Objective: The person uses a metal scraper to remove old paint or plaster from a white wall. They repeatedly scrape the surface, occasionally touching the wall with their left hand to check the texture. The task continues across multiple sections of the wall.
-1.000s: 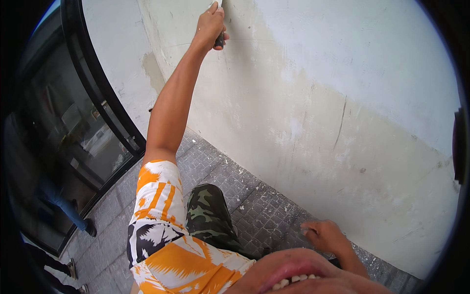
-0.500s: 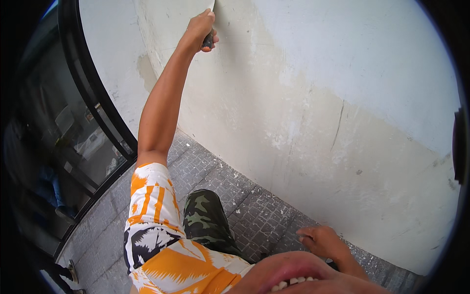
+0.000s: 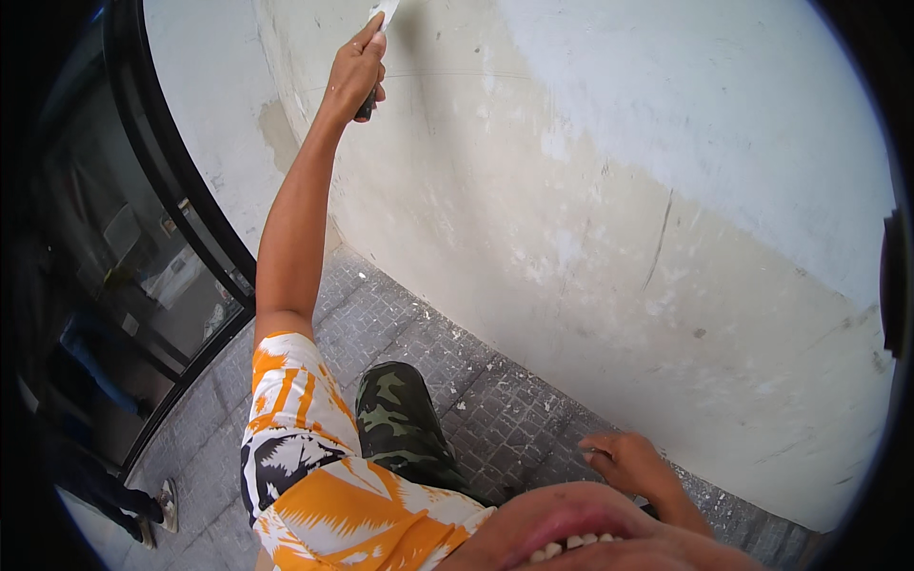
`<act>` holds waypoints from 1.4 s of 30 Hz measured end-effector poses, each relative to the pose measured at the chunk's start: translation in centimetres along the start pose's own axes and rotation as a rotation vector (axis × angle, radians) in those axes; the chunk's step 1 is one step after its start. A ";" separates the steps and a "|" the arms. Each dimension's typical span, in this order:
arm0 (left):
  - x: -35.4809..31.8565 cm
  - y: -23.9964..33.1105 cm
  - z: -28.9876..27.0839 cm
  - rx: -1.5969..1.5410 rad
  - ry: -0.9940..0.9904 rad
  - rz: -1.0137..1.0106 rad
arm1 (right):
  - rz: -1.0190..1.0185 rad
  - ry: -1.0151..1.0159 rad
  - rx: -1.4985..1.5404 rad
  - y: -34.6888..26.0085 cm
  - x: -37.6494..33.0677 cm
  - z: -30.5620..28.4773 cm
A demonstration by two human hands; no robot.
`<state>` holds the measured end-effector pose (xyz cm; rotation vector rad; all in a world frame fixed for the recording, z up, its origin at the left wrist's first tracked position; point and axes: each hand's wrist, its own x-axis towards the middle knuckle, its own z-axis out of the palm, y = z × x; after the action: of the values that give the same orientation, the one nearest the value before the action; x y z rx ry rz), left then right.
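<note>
My left hand (image 3: 354,78) is raised high against the pale plastered wall (image 3: 590,190), shut on a scraper (image 3: 376,29) with a dark handle. The scraper's light blade touches the wall near the top of the view. My right hand (image 3: 633,463) hangs low by my side, close to the foot of the wall; its fingers are loosely curled and I cannot tell whether it holds anything. My knee in camouflage trousers (image 3: 400,423) and my orange patterned sleeve (image 3: 295,419) fill the lower middle.
A dark-framed glass door (image 3: 162,238) stands at the left, with another person's legs and shoes (image 3: 143,504) beside it. Grey paving stones (image 3: 495,400) with white flakes run along the wall's foot. The wall has a crack (image 3: 657,238) and rough patches.
My left arm has stretched further up, moving the scraper higher on the wall. My right hand has stayed low near the paving.
</note>
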<state>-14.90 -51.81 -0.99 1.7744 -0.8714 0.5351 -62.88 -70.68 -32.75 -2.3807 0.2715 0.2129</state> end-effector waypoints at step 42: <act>-6.6 -6.3 8.0 -0.521 -0.018 -0.431 | -0.040 0.051 -0.113 -0.9 -0.7 0.8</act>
<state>-14.68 -56.02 -12.34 1.4212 -0.5473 0.0026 -63.34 -69.36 -32.60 -2.5041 0.2416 0.1520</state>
